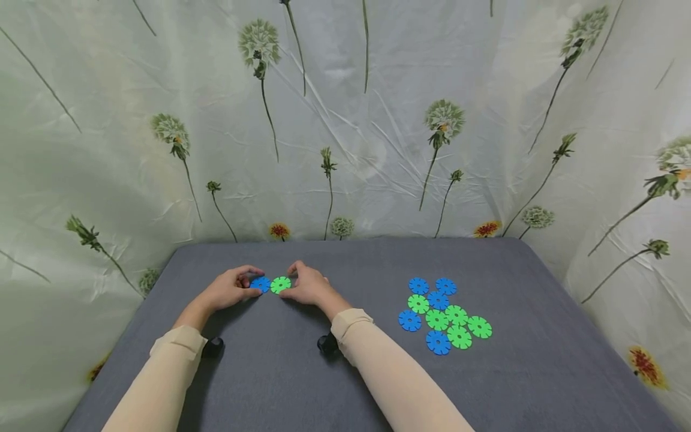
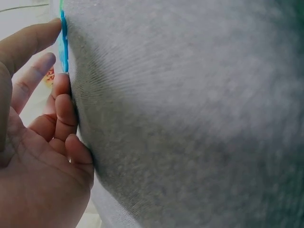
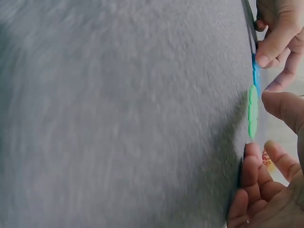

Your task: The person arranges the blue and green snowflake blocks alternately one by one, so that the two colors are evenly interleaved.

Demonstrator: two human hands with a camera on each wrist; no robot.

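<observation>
On the grey table, a blue notched plastic disc (image 1: pixel 260 283) and a green notched disc (image 1: pixel 281 285) lie edge to edge. My left hand (image 1: pixel 229 289) holds the blue one by its rim, thumb on the near side and curled fingers at the left. From the right, my right hand (image 1: pixel 314 287) has thumb and fingers around the green disc's rim. The right wrist view shows the green disc (image 3: pixel 253 111) edge-on between thumb and fingertips, meeting the blue disc (image 3: pixel 256 76). In the left wrist view the blue disc (image 2: pixel 64 45) spans from thumb to a curled finger.
To the right on the table (image 1: pixel 540 360) lies a loose group of several blue discs (image 1: pixel 409 320) and green discs (image 1: pixel 480 327), some overlapping. A flower-printed curtain (image 1: pixel 378 150) hangs behind the table and on both sides. Black wrist devices (image 1: pixel 327 345) sit below the forearms.
</observation>
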